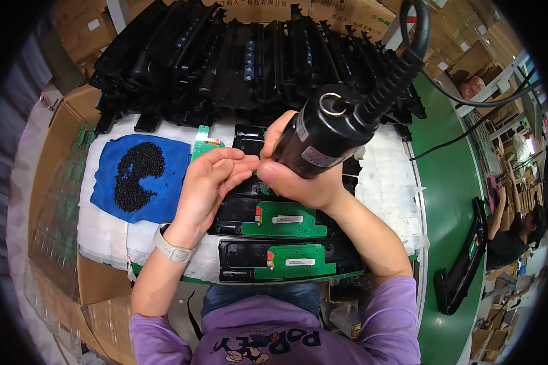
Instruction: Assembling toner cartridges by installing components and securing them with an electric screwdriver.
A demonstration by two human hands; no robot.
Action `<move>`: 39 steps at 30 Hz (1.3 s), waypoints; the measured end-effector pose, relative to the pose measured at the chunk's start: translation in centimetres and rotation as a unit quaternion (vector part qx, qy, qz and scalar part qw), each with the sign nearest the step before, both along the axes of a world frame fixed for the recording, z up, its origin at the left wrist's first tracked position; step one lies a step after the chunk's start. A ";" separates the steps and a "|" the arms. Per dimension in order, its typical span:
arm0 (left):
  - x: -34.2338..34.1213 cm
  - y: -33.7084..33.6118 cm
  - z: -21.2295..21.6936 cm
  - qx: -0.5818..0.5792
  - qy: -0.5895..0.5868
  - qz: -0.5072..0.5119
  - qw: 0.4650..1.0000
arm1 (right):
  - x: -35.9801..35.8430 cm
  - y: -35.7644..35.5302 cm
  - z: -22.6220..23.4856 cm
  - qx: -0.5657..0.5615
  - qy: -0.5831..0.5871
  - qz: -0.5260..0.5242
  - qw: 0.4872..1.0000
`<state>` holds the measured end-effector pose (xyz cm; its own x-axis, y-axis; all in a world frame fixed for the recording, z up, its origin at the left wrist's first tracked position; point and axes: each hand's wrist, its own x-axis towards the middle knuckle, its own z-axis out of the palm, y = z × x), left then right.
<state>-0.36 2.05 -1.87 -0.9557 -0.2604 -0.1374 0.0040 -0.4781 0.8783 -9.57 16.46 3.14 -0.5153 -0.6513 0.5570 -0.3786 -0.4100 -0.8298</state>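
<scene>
My right hand (316, 188) is wrapped round a black electric screwdriver (301, 137), its cable rising from the top. My left hand (204, 182) is close beside it, palm turned up, fingers curled and reaching toward the screwdriver's lower end. Whatever those fingers hold is too small to make out, and the screwdriver's tip is hidden. Under the hands lie long black plastic housings (228, 210) in a row, with green circuit boards (268, 229) on them. Another green board (201, 135) sits just beyond my left fingers.
Left of my hands, a blue cloth (103, 188) carries a heap of tiny black screws (131, 198). Many black plastic housings (237, 67) are stacked at the back. On the green bench (435, 164) to the right rests another black housing (463, 261). A person (511, 240) is farther right.
</scene>
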 end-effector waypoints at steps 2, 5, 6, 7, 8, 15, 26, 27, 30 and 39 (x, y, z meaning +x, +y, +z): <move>0.0 0.5 0.4 -0.004 -0.008 0.007 1.000 | -0.1 -0.1 0.0 -0.006 0.050 -0.009 0.999; 0.0 0.0 -0.3 -0.015 -0.001 -0.014 1.000 | 0.2 0.3 0.0 -0.008 0.001 -0.005 1.000; 0.1 -0.3 -0.6 -0.020 0.013 -0.042 0.999 | 0.2 0.4 0.0 -0.012 0.000 0.013 1.000; 0.2 -0.4 -0.5 -0.022 0.013 -0.043 0.999 | 0.1 0.5 -0.1 -0.016 -0.002 0.031 0.999; 0.3 -0.5 -0.3 -0.044 0.005 -0.048 0.998 | 0.1 0.6 0.1 -0.018 -0.001 0.030 0.999; 0.5 1.0 0.2 -0.091 0.066 -0.023 0.993 | -1.6 2.4 3.0 -0.226 -0.155 0.104 0.956; 0.6 1.4 0.2 -0.081 0.031 -0.119 0.989 | -2.0 2.9 3.3 -0.280 -0.191 0.088 0.937; 0.6 1.5 0.2 -0.081 0.031 -0.114 0.990 | -2.0 2.9 3.2 -0.281 -0.190 0.089 0.937; 0.6 1.7 0.2 -0.080 0.033 -0.106 0.991 | -1.9 2.8 3.1 -0.277 -0.185 0.096 0.938; 0.7 1.7 0.5 -0.077 0.023 -0.118 0.990 | -1.7 2.9 2.6 -0.262 -0.154 0.103 0.947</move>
<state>0.37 3.76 -1.38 -0.9966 -0.0443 -0.0692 -0.0507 -0.3309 0.9423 -11.30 19.36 5.78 -0.5980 -0.4315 0.6754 -0.0188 -0.8349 -0.5501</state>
